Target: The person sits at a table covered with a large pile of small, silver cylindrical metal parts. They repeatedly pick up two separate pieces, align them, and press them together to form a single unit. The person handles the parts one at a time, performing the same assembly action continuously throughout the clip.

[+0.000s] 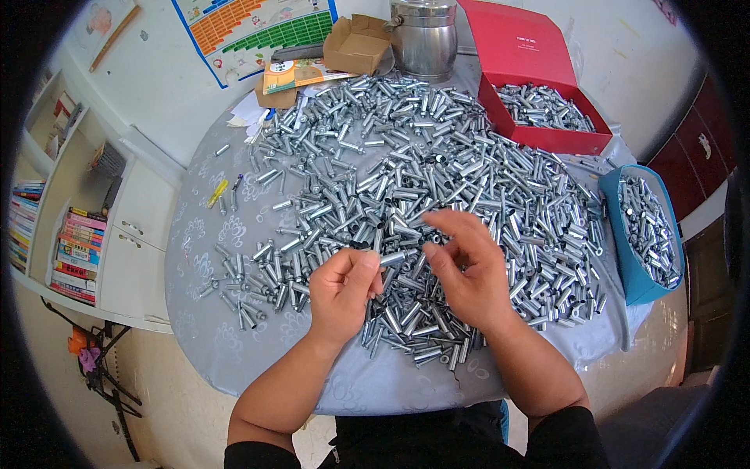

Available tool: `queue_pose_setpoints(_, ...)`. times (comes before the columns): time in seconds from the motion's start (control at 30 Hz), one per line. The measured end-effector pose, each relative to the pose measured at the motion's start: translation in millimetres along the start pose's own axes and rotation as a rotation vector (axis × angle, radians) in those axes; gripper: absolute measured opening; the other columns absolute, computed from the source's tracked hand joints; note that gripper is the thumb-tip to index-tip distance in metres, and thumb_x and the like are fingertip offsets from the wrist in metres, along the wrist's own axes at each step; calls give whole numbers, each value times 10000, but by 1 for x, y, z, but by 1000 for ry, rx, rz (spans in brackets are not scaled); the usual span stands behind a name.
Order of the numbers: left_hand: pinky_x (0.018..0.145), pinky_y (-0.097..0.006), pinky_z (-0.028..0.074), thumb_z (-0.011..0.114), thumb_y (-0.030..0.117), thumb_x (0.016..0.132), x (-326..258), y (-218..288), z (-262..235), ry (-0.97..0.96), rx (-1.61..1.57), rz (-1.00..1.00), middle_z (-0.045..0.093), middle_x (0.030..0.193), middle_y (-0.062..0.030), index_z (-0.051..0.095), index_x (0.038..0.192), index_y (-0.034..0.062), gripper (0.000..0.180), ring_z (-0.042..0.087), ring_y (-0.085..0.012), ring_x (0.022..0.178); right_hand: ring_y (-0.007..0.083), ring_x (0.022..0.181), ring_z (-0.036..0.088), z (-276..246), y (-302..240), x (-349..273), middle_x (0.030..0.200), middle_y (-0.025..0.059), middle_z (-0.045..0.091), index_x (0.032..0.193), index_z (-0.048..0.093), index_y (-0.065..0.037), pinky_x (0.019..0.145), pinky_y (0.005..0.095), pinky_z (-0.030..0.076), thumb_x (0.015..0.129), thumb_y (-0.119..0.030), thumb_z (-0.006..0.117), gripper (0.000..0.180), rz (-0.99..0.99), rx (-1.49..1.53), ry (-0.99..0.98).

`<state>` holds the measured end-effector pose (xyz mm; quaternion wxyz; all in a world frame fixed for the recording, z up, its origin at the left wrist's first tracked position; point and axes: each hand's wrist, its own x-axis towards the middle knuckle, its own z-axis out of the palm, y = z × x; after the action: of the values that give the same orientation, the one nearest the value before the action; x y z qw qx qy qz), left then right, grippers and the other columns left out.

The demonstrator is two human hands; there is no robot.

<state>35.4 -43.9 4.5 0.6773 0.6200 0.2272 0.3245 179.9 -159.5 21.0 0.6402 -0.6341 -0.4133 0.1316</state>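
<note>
My left hand (339, 295) pinches a shiny metal expansion bolt (398, 257) between thumb and fingers, its free end pointing right. Just past that end is my right hand (475, 280), thumb and fingers curved but apart, with nothing visible between them. Both hands are over a wide heap of silvery bolts and sleeves (406, 191) spread across the table. Left of my left hand, several assembled-looking bolts (293, 270) lie looser, many with a nut or washer at one end. My left hand hides part of the bolt it holds.
A silver patterned cloth covers the round table (207, 273). At the back are a red box (547, 141) of metal parts, a steel pot (424, 43) and a cardboard box (356, 45). A blue bin (634, 289) of sleeves stands right; a yellow pen-like item (217, 193) lies left.
</note>
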Motion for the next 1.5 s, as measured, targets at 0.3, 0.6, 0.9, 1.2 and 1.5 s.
queue_pose_setpoints(0.3, 579, -180, 420, 611, 168, 961, -1, -1, 0, -49, 5, 16, 623, 743, -12, 636, 966, 0, 170, 561, -47, 663, 65, 668, 556, -2, 1, -3, 869, 31, 618, 1038, 686, -35, 587, 213, 453, 833, -42, 731, 211, 147, 96, -178)
queue_pose_setpoints(0.6, 580, -172, 420, 624, 156, 952, 0, -3, -4, -34, 11, 4, 656, 786, -27, 636, 1011, -5, 172, 555, -35, 667, 43, 664, 542, -5, 9, -2, 888, 19, 606, 1117, 637, -52, 558, 190, 430, 822, -11, 731, 312, 260, 191, -100)
queue_pose_setpoints(0.9, 585, -168, 424, 646, 54, 919, 3, -3, -2, -52, -30, 66, 681, 875, -39, 623, 1089, -1, 180, 548, -22, 680, 133, 653, 586, -1, 9, -4, 791, 68, 642, 974, 707, -22, 581, 267, 457, 858, -50, 695, 120, 84, -5, -94)
queue_pose_setpoints(1.2, 565, -174, 447, 639, 15, 911, 1, -3, -1, -117, 5, 18, 695, 906, -62, 618, 1090, -8, 182, 555, -29, 651, 67, 618, 559, -4, 1, -2, 787, 28, 640, 1065, 663, -10, 555, 214, 459, 914, -99, 662, 175, 272, 153, -198)
queue_pose_setpoints(1.5, 540, -174, 435, 615, 39, 925, 2, -4, 0, -29, 28, 68, 717, 942, -106, 610, 1072, -4, 153, 536, -31, 613, 42, 643, 543, -1, 4, 4, 778, 21, 623, 1105, 647, -9, 531, 193, 417, 909, -96, 672, 216, 154, 165, 234)
